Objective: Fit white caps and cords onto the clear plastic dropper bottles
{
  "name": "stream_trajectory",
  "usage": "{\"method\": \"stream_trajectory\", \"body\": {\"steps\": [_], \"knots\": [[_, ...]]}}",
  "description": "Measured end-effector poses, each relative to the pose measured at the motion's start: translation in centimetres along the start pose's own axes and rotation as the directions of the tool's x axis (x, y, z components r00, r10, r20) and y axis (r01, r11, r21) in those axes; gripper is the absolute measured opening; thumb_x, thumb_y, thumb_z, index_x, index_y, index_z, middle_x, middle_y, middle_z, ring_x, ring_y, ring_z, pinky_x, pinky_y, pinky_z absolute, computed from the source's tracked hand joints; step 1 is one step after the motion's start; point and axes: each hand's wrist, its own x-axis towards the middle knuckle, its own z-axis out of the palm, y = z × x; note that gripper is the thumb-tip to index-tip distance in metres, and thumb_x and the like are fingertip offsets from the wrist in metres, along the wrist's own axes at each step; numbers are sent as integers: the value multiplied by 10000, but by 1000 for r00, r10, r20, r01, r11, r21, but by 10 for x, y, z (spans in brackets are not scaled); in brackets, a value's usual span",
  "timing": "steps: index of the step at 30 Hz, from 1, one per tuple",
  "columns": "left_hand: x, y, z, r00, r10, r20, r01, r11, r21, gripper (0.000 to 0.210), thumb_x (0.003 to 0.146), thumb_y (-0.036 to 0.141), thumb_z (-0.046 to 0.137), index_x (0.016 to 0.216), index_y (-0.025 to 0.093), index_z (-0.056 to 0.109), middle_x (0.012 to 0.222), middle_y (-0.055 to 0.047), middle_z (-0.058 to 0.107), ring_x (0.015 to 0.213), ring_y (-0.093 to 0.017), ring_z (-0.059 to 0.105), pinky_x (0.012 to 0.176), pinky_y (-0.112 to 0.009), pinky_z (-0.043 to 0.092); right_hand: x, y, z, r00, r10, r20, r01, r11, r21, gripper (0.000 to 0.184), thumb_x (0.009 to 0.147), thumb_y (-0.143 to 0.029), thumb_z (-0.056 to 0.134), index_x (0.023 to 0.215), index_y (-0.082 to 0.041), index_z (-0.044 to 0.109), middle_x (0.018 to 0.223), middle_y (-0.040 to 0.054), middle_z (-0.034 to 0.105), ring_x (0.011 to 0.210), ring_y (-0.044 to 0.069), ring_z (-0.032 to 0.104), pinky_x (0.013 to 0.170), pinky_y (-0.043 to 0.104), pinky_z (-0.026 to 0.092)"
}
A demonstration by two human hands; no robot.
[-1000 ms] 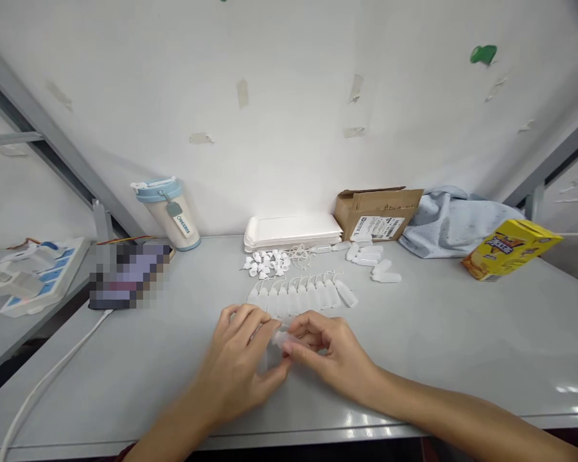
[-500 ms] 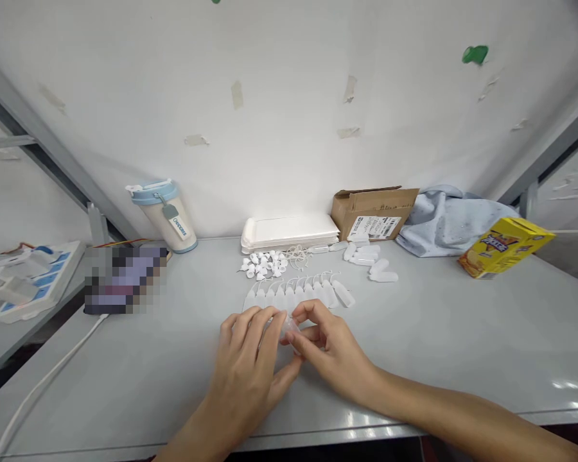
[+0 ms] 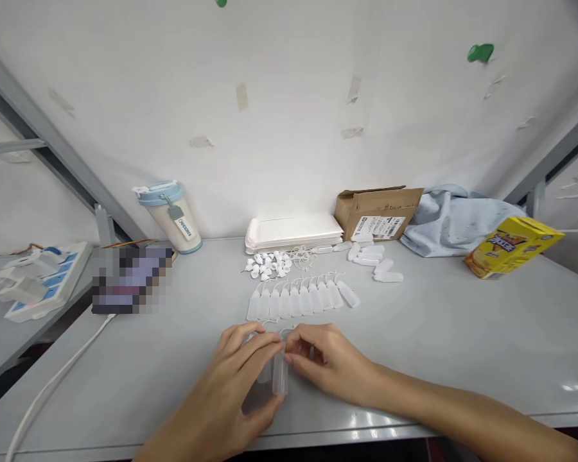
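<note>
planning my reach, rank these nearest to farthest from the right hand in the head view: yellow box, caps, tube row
1. Tube row: just beyond the right hand
2. Caps: behind the row, leftward
3. Yellow box: far right

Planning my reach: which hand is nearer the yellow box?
Right. The right hand is left of the yellow box and nearer the camera; the left hand is farther left.

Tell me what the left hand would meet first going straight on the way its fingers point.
Probably the right hand, just ahead of the left hand; depth leaves unclear whether they already touch.
</note>
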Motion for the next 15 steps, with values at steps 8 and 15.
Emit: {"method": "stream_trajectory", "body": {"steps": [8,15], "knots": [[1,-9,11,999,-9,-45,12,997,70,382,757,186,587,1131,164,509,1089,-94,614,1074,-273,494,884,-423,473,4,3,1,1000,-30,-5,29,995,-100,91,796,-171,536,833,-168,619,767,12,619,632,110,531,580,219,424],[-1,-11,14,999,-49,2,48,995,90,384,763,211,573,1139,174,503,1132,-90,589,1114,-271,471,919,-416,451,5,9,2,999,-44,3,44,992,-119,91,773,-145,568,850,-166,612,788,9,608,649,102,534,599,210,425]]}}
